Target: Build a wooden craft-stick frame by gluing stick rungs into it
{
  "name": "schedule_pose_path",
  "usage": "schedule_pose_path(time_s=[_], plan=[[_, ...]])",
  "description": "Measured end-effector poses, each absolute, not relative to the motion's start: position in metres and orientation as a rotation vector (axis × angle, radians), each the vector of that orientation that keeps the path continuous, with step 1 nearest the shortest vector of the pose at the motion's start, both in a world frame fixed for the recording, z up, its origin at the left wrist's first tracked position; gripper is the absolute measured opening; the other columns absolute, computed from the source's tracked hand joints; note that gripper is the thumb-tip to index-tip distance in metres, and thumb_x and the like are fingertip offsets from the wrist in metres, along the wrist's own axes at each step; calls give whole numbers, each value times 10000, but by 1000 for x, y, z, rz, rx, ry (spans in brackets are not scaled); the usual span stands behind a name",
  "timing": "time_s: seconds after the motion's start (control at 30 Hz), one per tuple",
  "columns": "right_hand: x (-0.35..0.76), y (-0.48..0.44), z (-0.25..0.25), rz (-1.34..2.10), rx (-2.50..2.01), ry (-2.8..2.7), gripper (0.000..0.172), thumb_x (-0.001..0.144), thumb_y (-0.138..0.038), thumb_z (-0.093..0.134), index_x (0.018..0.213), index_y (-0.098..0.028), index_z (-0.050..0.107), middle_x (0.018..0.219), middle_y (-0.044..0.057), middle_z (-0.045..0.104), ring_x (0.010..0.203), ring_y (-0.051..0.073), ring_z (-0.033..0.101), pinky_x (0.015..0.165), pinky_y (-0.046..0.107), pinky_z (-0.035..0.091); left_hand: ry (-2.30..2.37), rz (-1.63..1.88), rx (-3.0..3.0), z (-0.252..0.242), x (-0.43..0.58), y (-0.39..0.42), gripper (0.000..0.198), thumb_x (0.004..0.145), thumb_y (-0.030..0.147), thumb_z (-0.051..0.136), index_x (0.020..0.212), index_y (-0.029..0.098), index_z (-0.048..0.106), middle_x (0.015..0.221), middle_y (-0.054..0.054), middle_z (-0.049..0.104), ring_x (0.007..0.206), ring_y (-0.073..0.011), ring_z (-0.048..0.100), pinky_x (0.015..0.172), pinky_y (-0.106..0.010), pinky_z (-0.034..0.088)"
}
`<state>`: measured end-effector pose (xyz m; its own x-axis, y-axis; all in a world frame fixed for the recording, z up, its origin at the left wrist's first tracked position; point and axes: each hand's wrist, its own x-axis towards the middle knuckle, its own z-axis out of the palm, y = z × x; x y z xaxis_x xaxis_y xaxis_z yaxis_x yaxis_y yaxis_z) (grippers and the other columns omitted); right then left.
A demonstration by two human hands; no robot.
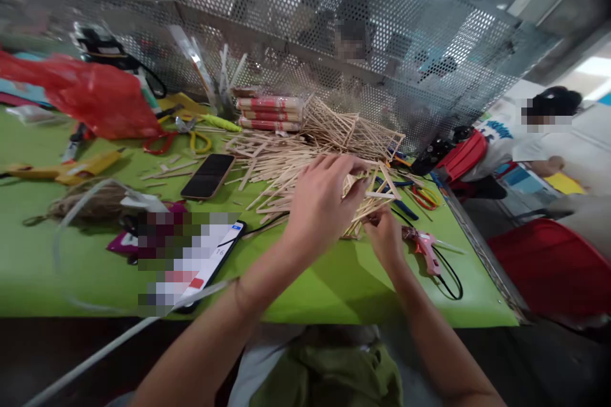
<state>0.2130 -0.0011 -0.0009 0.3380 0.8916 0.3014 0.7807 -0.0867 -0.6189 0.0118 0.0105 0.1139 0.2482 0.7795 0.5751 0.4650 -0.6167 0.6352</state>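
My left hand is over a structure of thin wooden sticks, its thumb and fingers closed round the upper part. Lower down on the right, my right hand pinches the structure's near edge with curled fingers. Behind and left of my left hand lies a loose pile of wooden sticks. A larger lattice of sticks stands behind the pile. Just right of my right hand, a pink glue gun rests on the green table.
Left are a dark phone, a lit phone, a yellow glue gun, twine and a red bag. Pliers lie behind my right hand. A white cable crosses the front edge. A person is at right.
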Motion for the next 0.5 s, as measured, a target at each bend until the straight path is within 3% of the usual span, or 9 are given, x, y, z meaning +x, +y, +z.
schedule_pose_path(time_s=[0.13,0.27,0.5], plan=[[213,1,-2,226,-1851,-1486,256,775,-298,611,1009,-197,595,807,78,756,726,246,697,659,315,471,1109,1022,2408,140,39,45,213,946,226,555,1115,199,682,1115,-47,752,1031,-213,662,909,-344,486],[213,1,-4,196,-1863,-1522,269,794,-283,604,1041,-180,588,804,84,752,723,248,701,651,312,465,1169,753,2573,146,63,80,367,893,142,515,1204,223,691,1200,-61,741,1118,-241,660,957,-359,487],[214,3,-12,81,-1877,-1559,375,800,-237,585,1164,-148,563,838,87,756,721,241,693,646,309,444,919,337,2695,146,89,108,476,870,105,513,1282,274,680,1311,0,709,1142,-189,664,929,-274,491]])
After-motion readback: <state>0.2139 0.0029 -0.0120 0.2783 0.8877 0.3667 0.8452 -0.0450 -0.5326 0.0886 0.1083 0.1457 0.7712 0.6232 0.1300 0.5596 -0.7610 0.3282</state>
